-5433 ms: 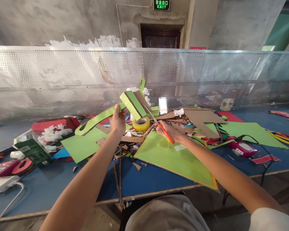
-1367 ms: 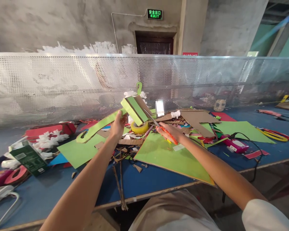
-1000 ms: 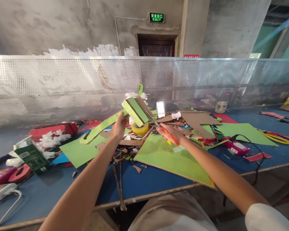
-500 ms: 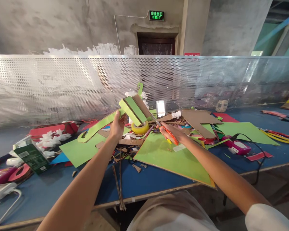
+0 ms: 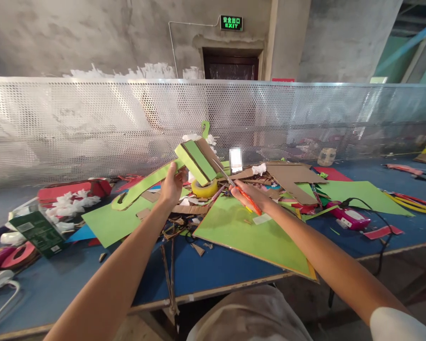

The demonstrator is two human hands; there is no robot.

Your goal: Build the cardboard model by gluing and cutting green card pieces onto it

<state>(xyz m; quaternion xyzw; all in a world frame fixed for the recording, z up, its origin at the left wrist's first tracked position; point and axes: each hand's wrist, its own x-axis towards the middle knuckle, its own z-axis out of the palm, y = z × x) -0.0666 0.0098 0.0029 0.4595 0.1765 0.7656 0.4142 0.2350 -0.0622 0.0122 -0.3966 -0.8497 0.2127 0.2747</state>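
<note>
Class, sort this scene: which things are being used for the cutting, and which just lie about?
In use: left hand, green cardboard piece, right hand, orange scissors.
Lying about: yellow tape roll, large green sheet, brown cardboard, pink tool, green carton.

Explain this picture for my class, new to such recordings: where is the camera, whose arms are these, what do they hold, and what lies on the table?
No machine here: a person wears one camera on the head, looking forward and down, so both bare arms are that person's own. The left hand holds up a green cardboard piece, a long strip with a striped block at its end. The right hand holds orange-handled scissors, blades pointing at that block. On the blue table lie a large green sheet, a yellow tape roll, brown cardboard offcuts and a dark green box.
</note>
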